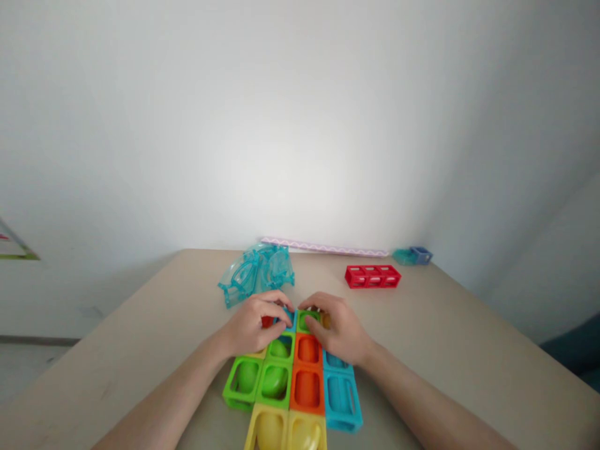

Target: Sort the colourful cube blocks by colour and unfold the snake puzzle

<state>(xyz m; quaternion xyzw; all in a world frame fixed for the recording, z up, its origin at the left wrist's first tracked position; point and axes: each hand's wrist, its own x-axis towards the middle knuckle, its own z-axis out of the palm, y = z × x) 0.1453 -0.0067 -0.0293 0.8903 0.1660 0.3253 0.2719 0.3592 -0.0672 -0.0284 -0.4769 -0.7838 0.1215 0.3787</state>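
Here, one flat patch of blocks (292, 375) sits on the table (445, 350) between two forearms (180, 386), with two orange blocks (308, 389) in line and two yellow blocks (270, 431) side by side at its near end, while farther back lie one red three-part block (373, 277), one purple strip (323, 247) and one small blue box (420, 255). The left hand (257, 322) and right hand (343, 326) are near each other but apart, palms down, fingers bent over the patch's far end; whether either grips firmly cannot be told.
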